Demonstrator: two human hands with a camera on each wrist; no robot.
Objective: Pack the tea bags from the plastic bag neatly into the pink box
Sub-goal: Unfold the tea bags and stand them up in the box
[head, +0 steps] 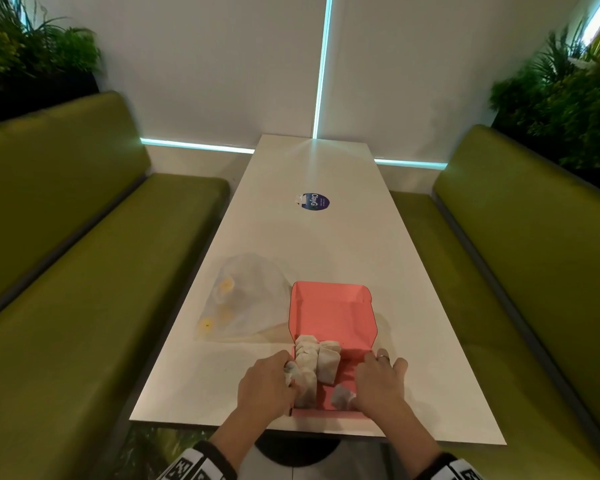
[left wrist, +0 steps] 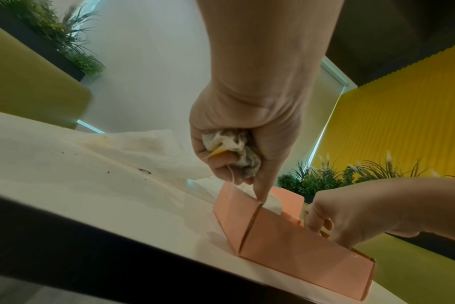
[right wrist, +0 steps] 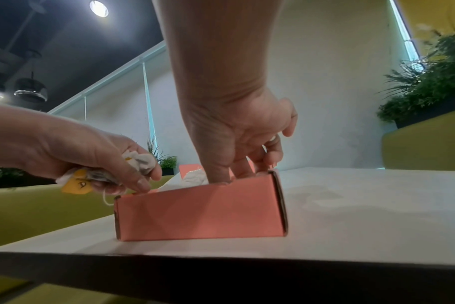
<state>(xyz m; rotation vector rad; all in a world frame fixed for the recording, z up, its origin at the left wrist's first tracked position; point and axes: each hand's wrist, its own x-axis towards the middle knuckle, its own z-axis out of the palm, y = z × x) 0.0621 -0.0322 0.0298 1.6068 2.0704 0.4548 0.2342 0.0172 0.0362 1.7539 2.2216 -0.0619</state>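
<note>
I find the pink box (head: pixel 329 317) open at the near end of the white table (head: pixel 326 237), its lid laid back away from me. Tea bags (head: pixel 317 362) stand packed in a row along the box's left side, with one loose bag (head: pixel 342 398) lying near the front right corner.

My left hand (head: pixel 265 386) sits at the box's left wall. Its fingers are curled tight round a crumpled bunch of bags (left wrist: pixel 233 148); a yellow tag (right wrist: pixel 77 184) and a string hang from the fist. One finger (left wrist: pixel 262 181) points down, its tip on the box's rim.

My right hand (head: pixel 378 382) is over the box's right front corner. Its fingers (right wrist: pixel 243 164) are nearly straight and reach down inside the box, tips hidden behind the front wall. I cannot tell whether they have hold of anything; the head view shows the loose bag right against them. A ring (head: pixel 383 357) sits on one finger.

The plastic bag (head: pixel 246 299) lies flat on the table just left of the box, touching its lid edge. Yellow tags show faintly through it.

A round blue sticker (head: pixel 315 201) is further up the table. Green benches (head: pixel 84 271) run along both sides.
</note>
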